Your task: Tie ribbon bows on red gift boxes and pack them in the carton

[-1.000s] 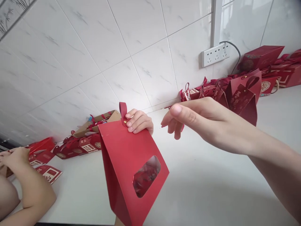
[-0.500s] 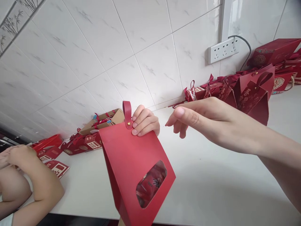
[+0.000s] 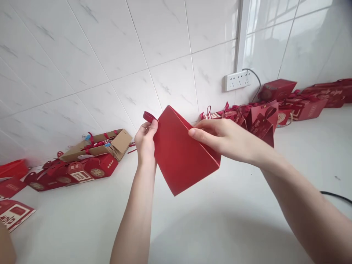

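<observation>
A red paper gift box (image 3: 183,157), turned at a slant with a plain face toward me, is held up above the white table. My left hand (image 3: 146,138) pinches its top corner beside the dark red strap handle (image 3: 149,116). On the other side, my right hand (image 3: 220,137) grips the box's edge, thumb on the near face and fingers behind it. The fingertips of my right hand are hidden by the box. The window seen earlier in the box is out of sight.
Against the tiled wall, red gift boxes (image 3: 103,167) and a cardboard tray of ribbons (image 3: 121,143) stand at left. More red boxes (image 3: 264,121) line the right, under a white socket strip (image 3: 238,80). A black cable (image 3: 337,197) lies on the white table (image 3: 233,223).
The gift box has been turned round, so its windowed side no longer shows. My right hand, free before, has come onto it. The view has swung right; the other person's arms are mostly out of sight.
</observation>
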### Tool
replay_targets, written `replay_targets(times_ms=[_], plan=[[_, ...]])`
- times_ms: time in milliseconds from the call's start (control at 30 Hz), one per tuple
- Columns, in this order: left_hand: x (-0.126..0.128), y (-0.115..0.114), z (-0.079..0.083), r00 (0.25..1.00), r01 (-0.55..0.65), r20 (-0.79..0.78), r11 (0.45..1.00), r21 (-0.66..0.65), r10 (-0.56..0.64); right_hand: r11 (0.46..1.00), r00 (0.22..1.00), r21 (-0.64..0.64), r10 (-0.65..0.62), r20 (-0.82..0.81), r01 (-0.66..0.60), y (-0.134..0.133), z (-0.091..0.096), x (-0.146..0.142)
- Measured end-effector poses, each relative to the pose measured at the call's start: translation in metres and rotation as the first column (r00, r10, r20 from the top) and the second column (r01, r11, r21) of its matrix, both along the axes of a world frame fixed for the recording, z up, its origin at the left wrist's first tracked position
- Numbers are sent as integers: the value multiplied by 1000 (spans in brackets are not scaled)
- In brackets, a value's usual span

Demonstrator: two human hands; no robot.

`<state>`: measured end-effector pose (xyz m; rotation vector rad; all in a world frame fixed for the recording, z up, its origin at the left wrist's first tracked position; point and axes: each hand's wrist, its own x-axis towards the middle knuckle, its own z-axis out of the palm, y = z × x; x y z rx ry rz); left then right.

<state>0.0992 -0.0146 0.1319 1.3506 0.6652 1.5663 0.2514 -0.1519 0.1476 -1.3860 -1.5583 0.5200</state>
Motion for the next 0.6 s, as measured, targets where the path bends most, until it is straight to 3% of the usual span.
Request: replay_targets(times_ms=[100,267,600], plan=[[0,-7,1,998,-33,-43,994,104,38,997,999,-73,29,21,-27,16,-6,9],[0,-31,4,970,14,-239,960,280,56,963,974,-145,229,1,-226,24,-8,15],[-5,-47,11,957,16,-277,932,363,91,941,947,-105,319,-34,-320,14,-3,13]])
